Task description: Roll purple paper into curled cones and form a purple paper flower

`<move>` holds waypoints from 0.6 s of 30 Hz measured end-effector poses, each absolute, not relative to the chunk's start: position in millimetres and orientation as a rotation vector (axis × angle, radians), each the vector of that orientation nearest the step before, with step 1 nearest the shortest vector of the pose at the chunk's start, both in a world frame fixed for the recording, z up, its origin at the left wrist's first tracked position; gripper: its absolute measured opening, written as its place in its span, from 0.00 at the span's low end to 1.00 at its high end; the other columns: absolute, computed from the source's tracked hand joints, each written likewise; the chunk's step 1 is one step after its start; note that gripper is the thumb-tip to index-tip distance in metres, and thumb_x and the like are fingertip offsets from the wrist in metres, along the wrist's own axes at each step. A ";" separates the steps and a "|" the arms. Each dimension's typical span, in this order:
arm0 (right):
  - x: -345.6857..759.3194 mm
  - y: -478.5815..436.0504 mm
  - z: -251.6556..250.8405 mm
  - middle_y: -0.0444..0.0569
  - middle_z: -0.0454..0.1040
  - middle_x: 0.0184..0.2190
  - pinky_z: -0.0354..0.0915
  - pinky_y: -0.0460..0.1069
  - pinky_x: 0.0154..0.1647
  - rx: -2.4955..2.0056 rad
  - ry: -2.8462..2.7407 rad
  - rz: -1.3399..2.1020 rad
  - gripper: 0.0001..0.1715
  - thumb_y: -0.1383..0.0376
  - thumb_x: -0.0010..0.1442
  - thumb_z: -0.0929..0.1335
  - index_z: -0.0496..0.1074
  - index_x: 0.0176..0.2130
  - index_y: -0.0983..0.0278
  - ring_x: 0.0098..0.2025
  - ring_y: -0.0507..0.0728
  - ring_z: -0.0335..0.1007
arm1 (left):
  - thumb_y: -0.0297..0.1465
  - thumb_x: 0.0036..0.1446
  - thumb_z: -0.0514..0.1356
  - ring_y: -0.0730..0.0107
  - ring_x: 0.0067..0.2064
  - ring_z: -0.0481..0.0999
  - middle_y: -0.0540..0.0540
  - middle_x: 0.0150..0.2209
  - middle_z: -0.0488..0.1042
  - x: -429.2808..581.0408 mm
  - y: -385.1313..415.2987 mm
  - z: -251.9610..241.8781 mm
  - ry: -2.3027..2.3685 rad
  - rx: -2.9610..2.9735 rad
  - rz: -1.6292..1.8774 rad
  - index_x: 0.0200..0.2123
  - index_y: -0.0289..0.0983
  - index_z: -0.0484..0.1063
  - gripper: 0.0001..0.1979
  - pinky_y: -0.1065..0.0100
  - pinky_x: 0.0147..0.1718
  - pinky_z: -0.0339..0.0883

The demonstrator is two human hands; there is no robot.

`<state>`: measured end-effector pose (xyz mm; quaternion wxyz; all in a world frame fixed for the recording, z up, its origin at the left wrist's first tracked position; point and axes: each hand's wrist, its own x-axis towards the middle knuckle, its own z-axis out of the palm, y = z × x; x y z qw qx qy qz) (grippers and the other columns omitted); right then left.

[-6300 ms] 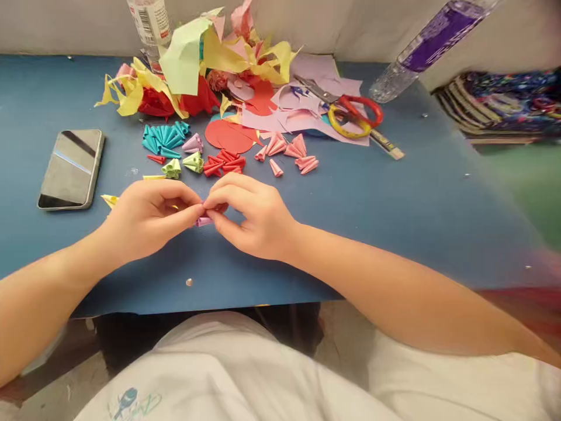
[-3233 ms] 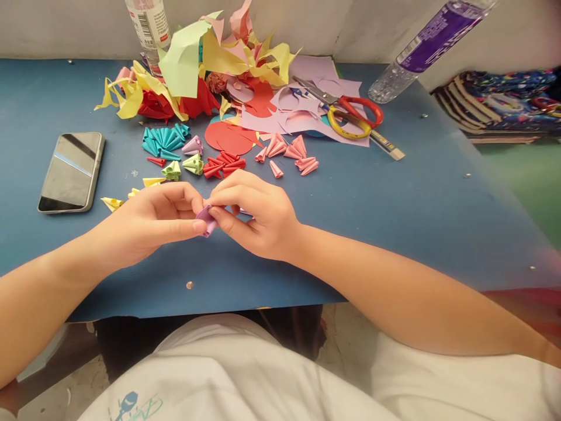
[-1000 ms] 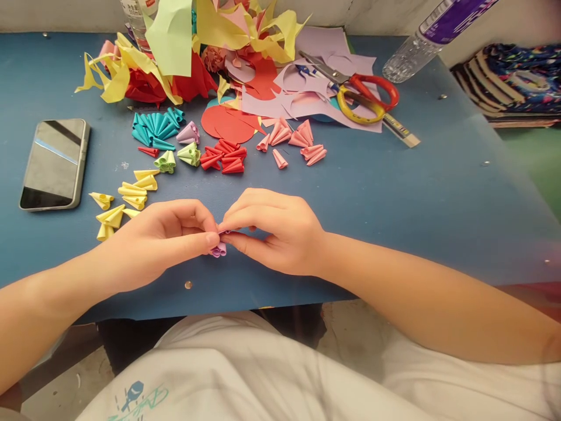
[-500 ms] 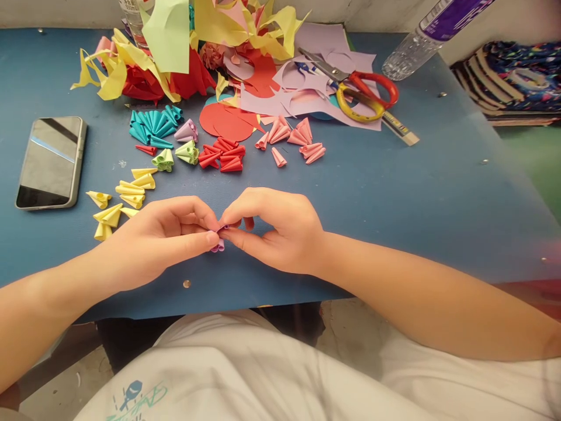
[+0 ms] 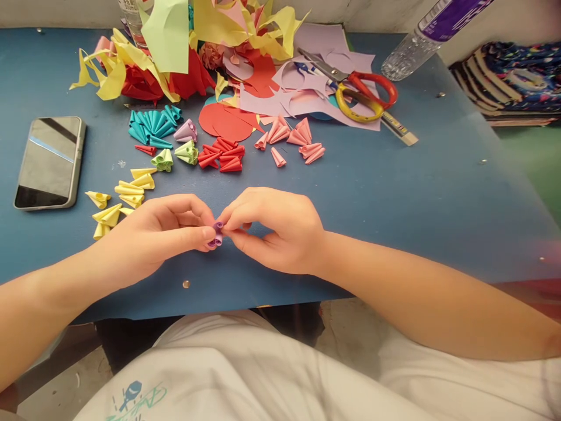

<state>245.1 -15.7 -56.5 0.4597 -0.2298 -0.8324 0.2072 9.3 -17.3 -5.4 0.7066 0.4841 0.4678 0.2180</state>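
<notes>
Small purple rolled-paper cones [image 5: 218, 234] are bunched together near the front of the table, their curled open ends facing me. My left hand [image 5: 170, 231] grips the bunch between thumb and fingers. From the other side, my right hand [image 5: 272, 228] has thumb and index finger pinched at its right edge. The pointed ends are hidden behind my fingers. Left of my left hand lie several yellow paper cones [image 5: 107, 216]. Beyond both hands are red cones [image 5: 223, 155], light green cones [image 5: 187, 152], a lilac cone cluster [image 5: 186, 130], teal cones [image 5: 153, 124] and pink cones [image 5: 300, 131].
A phone [image 5: 51, 162] lies at the left. Scissors [image 5: 363, 90] and a box cutter [image 5: 401, 130] rest on lilac paper scraps [image 5: 263, 100]. Yellow scraps [image 5: 116, 70] are heaped at the back, with red paper circles [image 5: 225, 121] in front. A plastic bottle [image 5: 416, 49] stands back right.
The purple cones have turned and shifted slightly left in my left hand, so more of their rolled ends shows. My right fingertips have come to the bunch's edge.
</notes>
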 end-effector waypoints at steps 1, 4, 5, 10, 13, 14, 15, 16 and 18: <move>244.7 -16.0 -56.9 0.45 0.86 0.38 0.77 0.46 0.44 -0.572 -2.048 0.507 0.06 0.72 0.70 0.70 0.75 0.40 0.62 0.38 0.50 0.80 | 0.38 0.55 0.80 0.68 0.37 0.82 0.49 0.32 0.84 10.8 -18.5 -4.3 1.044 1.070 0.487 0.35 0.40 0.84 0.11 0.74 0.39 0.77; 243.4 -15.9 -57.9 0.45 0.85 0.36 0.76 0.46 0.44 -0.564 -2.041 0.499 0.06 0.72 0.69 0.71 0.74 0.39 0.62 0.37 0.50 0.78 | 0.40 0.54 0.80 0.69 0.37 0.81 0.49 0.32 0.84 15.2 -22.0 -0.6 1.071 1.045 0.496 0.34 0.40 0.83 0.13 0.73 0.40 0.77; 243.3 -15.4 -58.0 0.45 0.85 0.37 0.76 0.46 0.44 -0.555 -2.041 0.499 0.06 0.72 0.69 0.71 0.74 0.40 0.62 0.38 0.49 0.78 | 0.40 0.54 0.80 0.69 0.37 0.81 0.49 0.32 0.84 16.1 -22.8 0.2 1.082 1.043 0.497 0.34 0.40 0.83 0.13 0.73 0.40 0.77; 244.5 -11.3 -57.6 0.44 0.84 0.37 0.76 0.46 0.45 -0.539 -2.046 0.557 0.05 0.71 0.71 0.72 0.75 0.41 0.63 0.38 0.50 0.78 | 0.41 0.54 0.79 0.64 0.38 0.83 0.48 0.32 0.84 15.6 -22.2 -0.4 1.124 1.077 0.478 0.34 0.41 0.82 0.13 0.67 0.43 0.80; 245.3 -10.3 -57.3 0.45 0.83 0.38 0.76 0.46 0.44 -0.551 -2.048 0.612 0.04 0.71 0.72 0.71 0.76 0.41 0.63 0.39 0.49 0.78 | 0.41 0.55 0.79 0.64 0.39 0.84 0.49 0.33 0.84 12.3 -19.8 -4.3 1.092 1.074 0.484 0.37 0.42 0.84 0.13 0.67 0.45 0.81; 245.4 -10.4 -57.0 0.45 0.83 0.38 0.76 0.46 0.44 -0.548 -2.047 0.628 0.04 0.71 0.72 0.71 0.76 0.41 0.64 0.40 0.49 0.78 | 0.41 0.56 0.78 0.64 0.39 0.84 0.49 0.34 0.84 11.3 -18.9 -5.6 1.069 1.075 0.488 0.38 0.42 0.84 0.12 0.68 0.45 0.81; 245.4 -10.7 -56.7 0.46 0.83 0.38 0.76 0.46 0.44 -0.541 -2.044 0.644 0.04 0.72 0.72 0.70 0.76 0.42 0.64 0.40 0.49 0.78 | 0.41 0.57 0.78 0.65 0.40 0.84 0.48 0.35 0.84 10.3 -18.1 -6.8 1.048 1.077 0.492 0.39 0.42 0.85 0.12 0.69 0.44 0.81; 245.4 -11.2 -56.3 0.46 0.83 0.39 0.76 0.46 0.44 -0.533 -2.039 0.659 0.04 0.72 0.72 0.70 0.76 0.43 0.64 0.40 0.49 0.78 | 0.41 0.58 0.77 0.65 0.40 0.84 0.48 0.35 0.84 9.6 -17.5 -7.8 1.033 1.080 0.495 0.39 0.42 0.85 0.11 0.70 0.44 0.81; 245.3 -11.9 -55.7 0.47 0.83 0.39 0.76 0.46 0.43 -0.512 -2.029 0.677 0.03 0.71 0.72 0.71 0.76 0.44 0.65 0.40 0.49 0.77 | 0.41 0.60 0.77 0.66 0.41 0.84 0.48 0.37 0.84 8.7 -16.8 -8.7 1.019 1.069 0.514 0.39 0.42 0.86 0.10 0.71 0.44 0.80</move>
